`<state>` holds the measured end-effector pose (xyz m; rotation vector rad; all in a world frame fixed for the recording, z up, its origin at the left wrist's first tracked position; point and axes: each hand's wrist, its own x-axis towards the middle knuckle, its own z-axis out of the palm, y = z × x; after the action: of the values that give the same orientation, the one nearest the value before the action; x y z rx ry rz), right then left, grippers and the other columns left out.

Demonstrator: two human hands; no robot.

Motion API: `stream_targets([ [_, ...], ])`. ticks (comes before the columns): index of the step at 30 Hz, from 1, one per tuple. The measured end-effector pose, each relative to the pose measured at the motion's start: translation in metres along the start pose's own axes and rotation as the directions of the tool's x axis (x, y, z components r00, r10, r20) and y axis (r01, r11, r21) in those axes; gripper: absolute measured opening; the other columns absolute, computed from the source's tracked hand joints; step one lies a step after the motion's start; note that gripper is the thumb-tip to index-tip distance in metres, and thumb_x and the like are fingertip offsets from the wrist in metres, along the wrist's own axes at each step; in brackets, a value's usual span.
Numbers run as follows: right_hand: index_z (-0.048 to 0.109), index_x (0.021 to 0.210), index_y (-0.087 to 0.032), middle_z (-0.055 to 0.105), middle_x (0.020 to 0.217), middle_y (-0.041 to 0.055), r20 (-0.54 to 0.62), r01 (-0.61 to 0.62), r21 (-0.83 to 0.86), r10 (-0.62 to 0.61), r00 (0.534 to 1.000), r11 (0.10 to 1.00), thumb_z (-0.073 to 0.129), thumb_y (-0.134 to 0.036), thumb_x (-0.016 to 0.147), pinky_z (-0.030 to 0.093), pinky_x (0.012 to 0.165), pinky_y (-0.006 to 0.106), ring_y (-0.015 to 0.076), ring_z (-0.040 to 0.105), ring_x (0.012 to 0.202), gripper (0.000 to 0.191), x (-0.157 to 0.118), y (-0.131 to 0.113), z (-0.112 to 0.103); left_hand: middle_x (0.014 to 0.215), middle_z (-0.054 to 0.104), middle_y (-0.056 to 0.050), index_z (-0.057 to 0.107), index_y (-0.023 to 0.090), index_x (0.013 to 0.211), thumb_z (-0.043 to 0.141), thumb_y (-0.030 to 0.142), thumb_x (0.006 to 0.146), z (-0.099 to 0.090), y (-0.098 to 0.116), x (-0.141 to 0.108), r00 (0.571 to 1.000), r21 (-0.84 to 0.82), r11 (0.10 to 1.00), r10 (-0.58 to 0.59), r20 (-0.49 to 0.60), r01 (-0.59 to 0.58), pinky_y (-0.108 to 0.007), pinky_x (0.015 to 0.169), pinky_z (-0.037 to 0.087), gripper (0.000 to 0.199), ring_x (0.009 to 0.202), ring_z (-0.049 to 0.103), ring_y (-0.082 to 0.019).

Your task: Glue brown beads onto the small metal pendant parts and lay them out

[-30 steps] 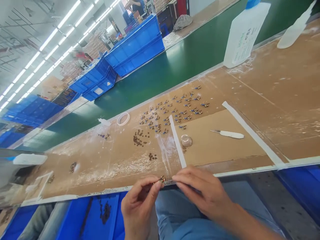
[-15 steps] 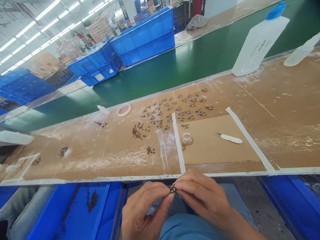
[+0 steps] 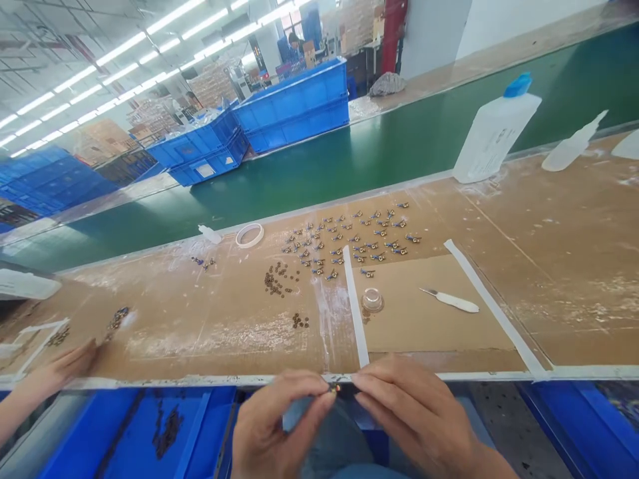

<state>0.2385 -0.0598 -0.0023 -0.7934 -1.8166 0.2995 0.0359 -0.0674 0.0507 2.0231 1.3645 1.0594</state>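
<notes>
Below the table edge, nearest, a blue bin (image 3: 192,426) on the left holds a clump of dark bits (image 3: 167,432), and another bin (image 3: 569,419) on the right has small pieces at its far side. Just above them, the left hand (image 3: 284,422) pinches a tiny coloured piece (image 3: 335,387) tightly between thumb and fingertips, in front of the table edge. The right hand (image 3: 417,412) is just beside it, thumb and fingers set narrowly; I can't tell whether they grip anything. Another person's hand (image 3: 74,362) rests at the table's left part.

Farther in, a small clear cup (image 3: 372,300) stands on cardboard (image 3: 424,326) near a white-handled knife (image 3: 456,301); its contents are unclear. Brown discs (image 3: 273,283) and many little blue-and-gold figures (image 3: 381,233) lie loose beyond. A blue-capped bottle (image 3: 494,140) stands at the back, its label too blurred to read, and a bottle (image 3: 628,146) is cut off at the right. Across the green belt (image 3: 389,143), the open blue crate (image 3: 200,136) holds clear plastic, while the taller crate's (image 3: 299,96) inside is hidden
</notes>
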Motion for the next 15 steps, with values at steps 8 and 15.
stream_targets([
  [8,0.066,0.103,-0.023,0.072,0.088,-0.0001,-0.175,-0.119,-0.418,0.049,0.983,0.9,0.055,-0.023,0.093,0.057,0.078,0.022,0.0126,0.07,0.078,0.016,-0.015,0.04,-0.042,0.066,0.072,-0.002,0.071,0.017,0.07,0.069,0.029,0.074,0.016,-0.071,0.137,0.945,-0.084,0.941,-0.325,0.041,0.328,-0.027,0.066,0.053,0.013,0.066,0.067,-0.016],
  [15,0.066,0.101,-0.023,0.072,0.091,0.0,-0.292,-0.255,-0.48,0.121,0.949,0.839,0.053,-0.031,0.094,0.057,0.078,0.025,0.0147,0.07,0.081,0.016,-0.029,0.078,-0.044,0.055,0.062,0.001,0.072,0.016,0.06,0.073,0.029,0.067,0.064,-0.106,0.222,0.967,0.05,0.967,-0.252,0.045,0.249,-0.026,0.056,0.039,0.015,0.056,0.053,-0.014],
])
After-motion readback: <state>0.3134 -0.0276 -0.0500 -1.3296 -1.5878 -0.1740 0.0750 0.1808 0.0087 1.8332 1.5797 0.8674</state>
